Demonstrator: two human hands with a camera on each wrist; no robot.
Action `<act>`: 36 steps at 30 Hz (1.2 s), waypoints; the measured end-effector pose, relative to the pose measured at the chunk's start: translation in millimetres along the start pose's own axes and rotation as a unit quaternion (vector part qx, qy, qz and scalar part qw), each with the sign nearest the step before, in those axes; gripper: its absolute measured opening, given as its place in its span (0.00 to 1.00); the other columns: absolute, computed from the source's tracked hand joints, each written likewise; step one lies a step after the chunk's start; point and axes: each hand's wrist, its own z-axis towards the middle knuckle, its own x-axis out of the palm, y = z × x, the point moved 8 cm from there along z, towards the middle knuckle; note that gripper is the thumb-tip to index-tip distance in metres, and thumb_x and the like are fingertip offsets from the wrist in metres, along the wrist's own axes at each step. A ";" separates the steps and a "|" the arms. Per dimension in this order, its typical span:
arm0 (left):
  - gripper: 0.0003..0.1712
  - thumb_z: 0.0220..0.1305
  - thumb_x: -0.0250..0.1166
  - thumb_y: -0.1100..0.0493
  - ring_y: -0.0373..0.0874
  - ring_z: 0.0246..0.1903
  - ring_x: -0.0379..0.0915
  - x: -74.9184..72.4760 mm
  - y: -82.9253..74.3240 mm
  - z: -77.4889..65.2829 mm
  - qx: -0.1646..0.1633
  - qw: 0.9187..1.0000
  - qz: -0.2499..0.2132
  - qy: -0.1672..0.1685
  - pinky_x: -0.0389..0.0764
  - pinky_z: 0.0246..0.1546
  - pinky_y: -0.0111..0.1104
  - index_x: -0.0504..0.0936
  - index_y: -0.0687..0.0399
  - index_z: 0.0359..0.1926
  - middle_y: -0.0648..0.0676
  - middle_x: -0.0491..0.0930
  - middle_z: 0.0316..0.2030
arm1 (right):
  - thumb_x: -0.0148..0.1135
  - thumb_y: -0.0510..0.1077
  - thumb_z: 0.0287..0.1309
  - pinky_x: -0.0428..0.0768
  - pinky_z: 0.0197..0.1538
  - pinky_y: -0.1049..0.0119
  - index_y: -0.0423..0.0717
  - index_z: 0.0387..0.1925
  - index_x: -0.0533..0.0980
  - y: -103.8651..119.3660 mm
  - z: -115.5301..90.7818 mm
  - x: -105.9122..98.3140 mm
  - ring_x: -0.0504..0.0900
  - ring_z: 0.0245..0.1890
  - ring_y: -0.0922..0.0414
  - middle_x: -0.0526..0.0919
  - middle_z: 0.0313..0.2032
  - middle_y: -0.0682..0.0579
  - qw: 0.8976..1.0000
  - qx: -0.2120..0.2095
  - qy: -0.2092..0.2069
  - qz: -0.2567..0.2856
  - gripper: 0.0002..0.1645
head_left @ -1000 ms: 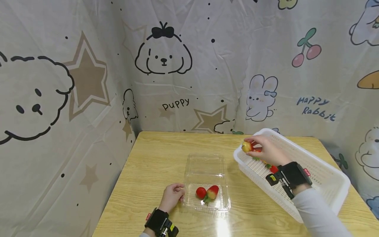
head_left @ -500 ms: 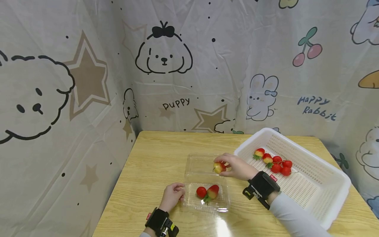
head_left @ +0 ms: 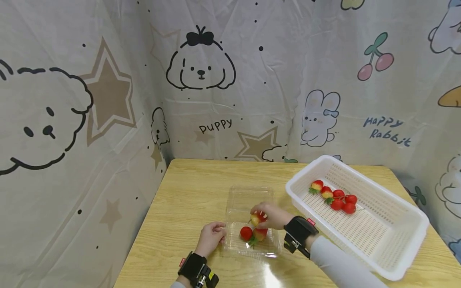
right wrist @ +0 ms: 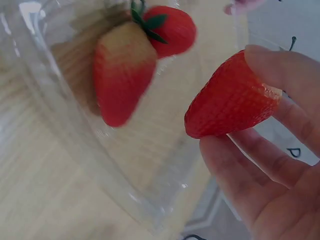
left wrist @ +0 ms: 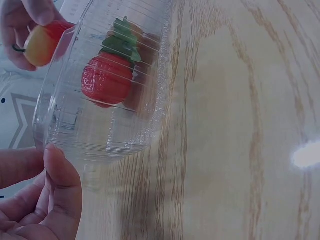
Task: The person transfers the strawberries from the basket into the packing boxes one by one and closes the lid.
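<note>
In the head view my left hand [head_left: 210, 239] is at the left side of a clear plastic clamshell box [head_left: 268, 254], its lid laid open toward the back. Thumb and forefinger pinch the box's rim [left wrist: 42, 125] in the left wrist view. My right hand [head_left: 274, 217] grips a red-and-yellow strawberry [right wrist: 227, 100] between thumb and fingers, above the box's back part. Inside the box lie a round red fruit [head_left: 246, 233] and a larger strawberry [right wrist: 125, 70] with green leaves, side by side; the right fingers partly overlap the larger one in the head view.
A white slotted basket [head_left: 378, 188] stands at the right of the wooden table [head_left: 187, 192]. At its far left end sit two strawberries [head_left: 317, 185] and a bunch of small red round fruits [head_left: 348, 208] on stems. A printed curtain [head_left: 230, 100] hangs behind.
My right hand has carried the strawberry from over the basket leftward and down to just above the clear box. My left hand has stayed at the box's side.
</note>
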 end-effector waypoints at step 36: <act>0.14 0.54 0.58 0.73 0.38 0.17 0.72 0.7 4.1 2.0 0.008 1.000 -0.012 -0.002 0.82 0.22 0.40 0.74 0.80 0.42 0.51 0.71 0.21 | 0.72 0.41 0.37 0.72 0.32 0.70 0.46 0.38 0.77 -14.0 18.0 54.0 0.71 0.27 0.60 0.74 0.28 0.57 0.990 0.076 0.065 -0.103 0.21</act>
